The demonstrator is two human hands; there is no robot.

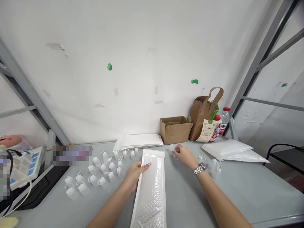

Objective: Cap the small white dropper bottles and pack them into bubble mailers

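Note:
A long white bubble mailer (152, 190) lies upright in front of me, its flap end pointing toward the wall. My left hand (136, 174) grips its left edge, thumb on top. My right hand (184, 155), with a metal watch at the wrist, pinches a small translucent item (173, 148) to the right of the flap. Several small white bottles with looped caps (103, 168) stand left of the mailer. A few more bottles (214, 163) are beyond my right wrist.
A stack of white mailers (140, 141) lies by the wall, beside an open cardboard box (176, 131). Farther right are a brown paper bag (198, 117), drink bottles (224, 120) and more mailers (228, 148). A power strip (29, 167) with cables is at the left.

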